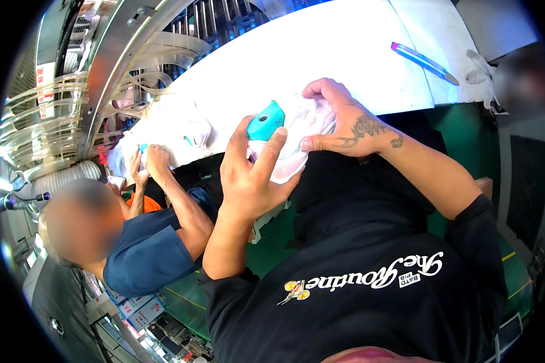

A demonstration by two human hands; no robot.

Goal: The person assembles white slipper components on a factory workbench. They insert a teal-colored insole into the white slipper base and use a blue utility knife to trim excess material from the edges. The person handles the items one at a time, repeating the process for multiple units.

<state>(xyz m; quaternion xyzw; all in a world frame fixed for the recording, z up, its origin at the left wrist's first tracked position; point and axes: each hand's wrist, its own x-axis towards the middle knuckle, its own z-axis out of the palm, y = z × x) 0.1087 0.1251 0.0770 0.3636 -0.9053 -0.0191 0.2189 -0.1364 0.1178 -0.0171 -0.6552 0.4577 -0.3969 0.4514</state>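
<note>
A rounded teal plastic piece (266, 120) with a dark round hole sits against bunched white fabric (293, 158), in front of my body at the table's near edge. My left hand (251, 166) is closed around the piece and the fabric, one finger at its left side and another across its lower front. On the right, my tattooed right hand (354, 124) grips the white fabric between thumb and fingers. Part of the fabric is hidden by my fingers, and its kind cannot be made out.
A bright white table (333, 48) stretches ahead, with a slim blue tool with a pink end (424, 63) at its right. At left, a co-worker's hands (151, 162) work near white cloth (178, 124). Metal machinery (112, 66) stands behind. Another person's white glove (481, 72) shows far right.
</note>
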